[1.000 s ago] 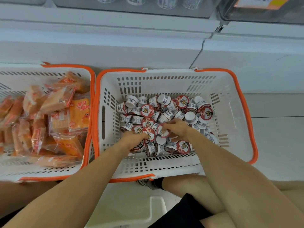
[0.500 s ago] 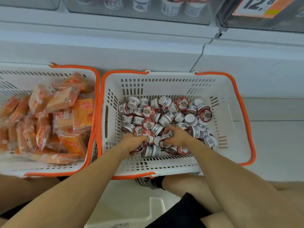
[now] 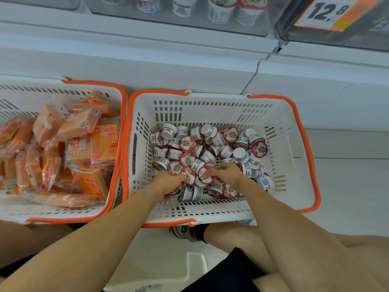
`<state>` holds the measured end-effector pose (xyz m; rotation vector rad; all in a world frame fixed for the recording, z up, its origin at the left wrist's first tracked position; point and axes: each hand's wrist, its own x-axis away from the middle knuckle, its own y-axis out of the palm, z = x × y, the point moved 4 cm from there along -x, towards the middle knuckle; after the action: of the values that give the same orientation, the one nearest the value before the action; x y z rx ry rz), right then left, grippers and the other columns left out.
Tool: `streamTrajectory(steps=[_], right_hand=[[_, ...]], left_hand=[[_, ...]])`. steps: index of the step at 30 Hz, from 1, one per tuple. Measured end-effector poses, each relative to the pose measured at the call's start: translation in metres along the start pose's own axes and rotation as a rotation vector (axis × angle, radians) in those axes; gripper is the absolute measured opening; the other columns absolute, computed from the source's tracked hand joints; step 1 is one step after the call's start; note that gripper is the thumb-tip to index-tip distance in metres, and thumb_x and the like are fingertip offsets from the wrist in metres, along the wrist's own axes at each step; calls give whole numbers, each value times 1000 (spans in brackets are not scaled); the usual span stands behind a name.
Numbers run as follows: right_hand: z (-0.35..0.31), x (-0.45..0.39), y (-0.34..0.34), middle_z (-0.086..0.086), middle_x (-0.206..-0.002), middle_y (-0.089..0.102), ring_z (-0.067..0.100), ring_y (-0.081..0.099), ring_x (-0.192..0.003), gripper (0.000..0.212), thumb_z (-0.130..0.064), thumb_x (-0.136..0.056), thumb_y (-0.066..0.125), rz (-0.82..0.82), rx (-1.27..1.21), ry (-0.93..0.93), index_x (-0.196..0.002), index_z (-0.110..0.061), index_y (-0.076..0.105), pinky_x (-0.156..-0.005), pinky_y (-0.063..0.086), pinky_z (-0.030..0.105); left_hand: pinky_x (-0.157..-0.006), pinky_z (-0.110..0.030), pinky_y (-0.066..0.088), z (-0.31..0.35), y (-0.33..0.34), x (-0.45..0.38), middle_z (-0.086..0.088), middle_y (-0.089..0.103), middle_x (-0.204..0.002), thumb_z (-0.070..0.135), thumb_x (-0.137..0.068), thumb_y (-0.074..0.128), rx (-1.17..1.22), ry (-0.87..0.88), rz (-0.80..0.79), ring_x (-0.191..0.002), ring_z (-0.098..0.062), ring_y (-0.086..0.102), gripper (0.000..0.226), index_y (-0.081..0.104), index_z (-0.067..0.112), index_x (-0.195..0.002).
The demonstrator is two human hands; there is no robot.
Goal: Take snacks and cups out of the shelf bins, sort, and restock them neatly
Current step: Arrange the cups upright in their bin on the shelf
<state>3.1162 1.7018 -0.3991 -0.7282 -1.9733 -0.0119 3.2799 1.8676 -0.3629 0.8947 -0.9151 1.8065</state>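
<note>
A white basket with an orange rim [image 3: 294, 144] sits on the floor and holds several small white cups with red lids [image 3: 240, 154], jumbled together. Both my hands are down among the cups near the basket's front. My left hand [image 3: 168, 182] has its fingers curled round a red-lidded cup [image 3: 188, 175]. My right hand [image 3: 227, 173] pinches another red-lidded cup [image 3: 203, 175] by its rim. A second white basket [image 3: 63, 209] to the left is filled with orange snack packs [image 3: 84, 144].
A white shelf base [image 3: 189, 66] runs behind both baskets. Above it, a clear shelf bin holds several larger cups [image 3: 219, 9], beside an orange price tag [image 3: 330, 13]. My knees and a shoe [image 3: 185, 232] are just in front of the baskets.
The view has tilted up, showing more of the shelf. Both hands stayed among the front cups; the right hand shifted slightly left and now pinches a lidded cup.
</note>
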Motion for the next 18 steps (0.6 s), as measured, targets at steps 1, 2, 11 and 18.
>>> streamTrajectory(steps=[1,2,11,18], right_hand=[[-1,-1,1,2,-90,72,14,60,-82,40,-37,-70,91,29,-14,-12,-89,-8,70,-96,51,40],[-2,-1,1,5,-94,73,17,62,-85,41,-38,-70,90,64,-30,-21,-89,-8,70,-96,53,40],[-19,5,3,9,-110,62,22,64,-83,43,-28,-82,84,137,-192,-98,-116,-16,60,-62,60,34],[-25,3,25,7,-120,50,31,60,-107,51,-27,-85,80,15,1,4,-125,-17,50,-73,63,44]], left_hand=[[-54,-23,40,0,0,-1,-2,61,-97,36,-85,74,0,0,0,-77,-11,53,44,58,9,-116],[-55,-23,40,0,0,-1,-3,62,-99,36,-85,74,0,4,2,-77,-11,53,44,58,9,-116],[-56,-23,42,1,-1,0,2,61,-89,33,-87,73,26,15,10,-75,-8,54,33,59,13,-109],[-77,-25,45,1,-8,10,-1,65,-104,31,-86,74,22,43,26,-91,-16,59,36,62,11,-114]])
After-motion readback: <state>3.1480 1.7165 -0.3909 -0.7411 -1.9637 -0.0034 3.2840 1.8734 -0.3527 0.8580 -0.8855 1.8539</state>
